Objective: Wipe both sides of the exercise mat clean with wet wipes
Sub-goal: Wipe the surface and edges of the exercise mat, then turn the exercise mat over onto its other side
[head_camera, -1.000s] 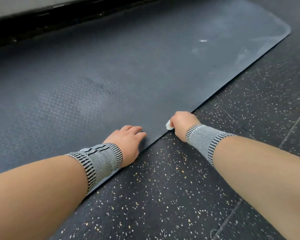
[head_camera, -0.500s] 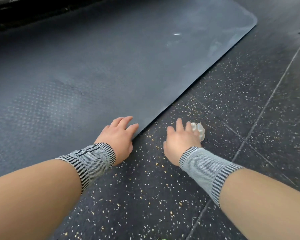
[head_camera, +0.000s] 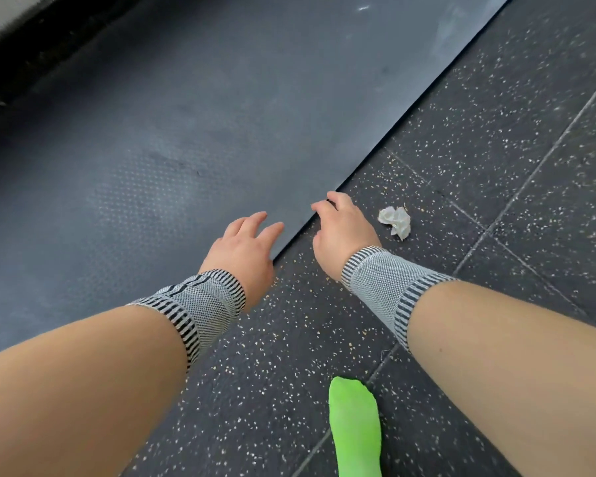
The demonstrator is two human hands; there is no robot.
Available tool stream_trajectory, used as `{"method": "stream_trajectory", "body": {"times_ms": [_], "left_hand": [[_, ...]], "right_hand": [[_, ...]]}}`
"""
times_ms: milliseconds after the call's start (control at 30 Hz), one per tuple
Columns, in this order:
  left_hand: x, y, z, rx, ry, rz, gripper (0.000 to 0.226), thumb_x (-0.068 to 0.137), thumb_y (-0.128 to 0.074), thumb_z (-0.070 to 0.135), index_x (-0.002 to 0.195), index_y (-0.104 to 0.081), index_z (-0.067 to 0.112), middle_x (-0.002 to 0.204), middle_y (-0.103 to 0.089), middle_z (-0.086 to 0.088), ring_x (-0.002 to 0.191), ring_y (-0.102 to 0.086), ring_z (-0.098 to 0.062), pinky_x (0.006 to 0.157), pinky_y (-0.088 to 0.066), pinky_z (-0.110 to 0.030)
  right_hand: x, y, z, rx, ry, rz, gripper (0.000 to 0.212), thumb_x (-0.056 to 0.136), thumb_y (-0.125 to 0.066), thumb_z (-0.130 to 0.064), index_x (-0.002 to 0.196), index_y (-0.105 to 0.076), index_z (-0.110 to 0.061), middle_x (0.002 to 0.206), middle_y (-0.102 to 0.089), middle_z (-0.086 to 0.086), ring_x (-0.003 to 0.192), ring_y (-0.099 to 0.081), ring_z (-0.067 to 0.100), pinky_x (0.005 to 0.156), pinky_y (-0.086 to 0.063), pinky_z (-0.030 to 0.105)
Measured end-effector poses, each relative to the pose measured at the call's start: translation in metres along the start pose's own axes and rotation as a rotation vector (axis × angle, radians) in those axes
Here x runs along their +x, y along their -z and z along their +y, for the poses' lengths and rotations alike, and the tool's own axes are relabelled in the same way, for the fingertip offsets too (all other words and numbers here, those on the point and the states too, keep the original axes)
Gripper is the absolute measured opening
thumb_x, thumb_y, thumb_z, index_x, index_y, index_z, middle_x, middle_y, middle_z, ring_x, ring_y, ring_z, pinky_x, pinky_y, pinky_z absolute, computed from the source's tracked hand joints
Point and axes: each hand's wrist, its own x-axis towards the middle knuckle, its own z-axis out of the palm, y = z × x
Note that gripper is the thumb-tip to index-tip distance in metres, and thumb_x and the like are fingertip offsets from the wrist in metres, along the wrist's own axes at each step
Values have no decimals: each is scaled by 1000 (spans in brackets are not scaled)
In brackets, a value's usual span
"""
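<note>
Nearest to me, at the bottom edge of the view, my foot in a bright green sock [head_camera: 356, 428] rests on the dark speckled rubber floor [head_camera: 262, 373]. Above it my two bare forearms reach forward, each wrist wrapped in a grey and black striped band.

My left hand [head_camera: 245, 249] lies on the near edge of the exercise mat [head_camera: 193, 125], fingers spread and loosely straight, holding nothing. My right hand [head_camera: 341, 228] sits just to the right of it at the same edge, fingers curled down toward the rim of the mat. It looks as if the fingertips are hooking the edge, but I cannot tell whether they have actually taken hold.

A moment ago that right hand had the wet wipe bunched inside it. It has since let go: the wipe [head_camera: 396, 220] now lies crumpled on the floor just right of my right hand, off the mat and touching neither hand.

The mat itself is dark grey, lying flat and running from the near left away to the far right, with pale streaks near its far end. Beyond it, at the far left, a black strip meets a lighter wall.

With the wipe set aside and both hands at the edge, I judge the top side is finished and I am about to turn the mat over.
</note>
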Motion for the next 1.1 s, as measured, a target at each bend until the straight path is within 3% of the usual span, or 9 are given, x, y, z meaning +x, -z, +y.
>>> {"method": "stream_trajectory", "body": {"times_ms": [167,300,467,667,833,967,1100], "left_hand": [[-26,56,20,-26,70,-56,66,95,-50,25,152,-17,31,160,-9,0,145,-10,-23,113,-31,-41],[-6,66,23,-27,80,-46,67,95,-51,30,152,-16,30,160,-9,0,145,-10,-23,113,-31,-40],[52,28,9,-40,100,-57,73,92,-56,36,152,-16,28,160,-10,-1,145,-10,-24,113,-30,-40],[104,-33,-14,-76,115,-61,89,81,-67,54,151,-18,29,159,-12,-3,145,-10,-25,114,-30,-44],[115,-60,-7,1,146,-96,101,73,-70,63,150,-15,30,155,-12,-1,141,-13,-26,104,-37,-46],[119,-56,-2,-30,176,-119,84,81,-69,46,148,-23,25,153,-16,-2,139,-17,-28,101,-41,-45],[113,-22,10,-31,160,-215,38,92,-52,20,130,-46,14,132,-49,-3,119,-50,-28,86,-46,-40]], "right_hand": [[-19,49,-15,75,-97,-134,49,90,-47,-12,137,-37,-20,146,-27,1,113,-51,23,85,-44,34],[-3,55,-20,90,-62,-174,50,89,-46,-10,137,-37,-22,139,-34,-1,98,-56,23,75,-42,31],[50,17,-6,132,-165,-168,53,91,-48,-15,141,-32,-22,131,-44,3,93,-52,22,71,-37,30],[95,-35,21,133,-249,-166,59,90,-49,-15,144,-26,-24,108,-55,2,87,-48,20,70,-40,32],[104,-50,35,154,-276,-119,58,89,-44,-11,143,-30,-26,120,-51,3,98,-53,22,79,-45,34],[106,-46,37,164,-232,-84,56,90,-43,-9,142,-33,-27,125,-49,2,100,-53,20,78,-42,31],[94,-21,27,135,-148,-21,55,88,-47,-7,139,-38,-25,124,-45,0,91,-49,16,75,-41,29]]}}
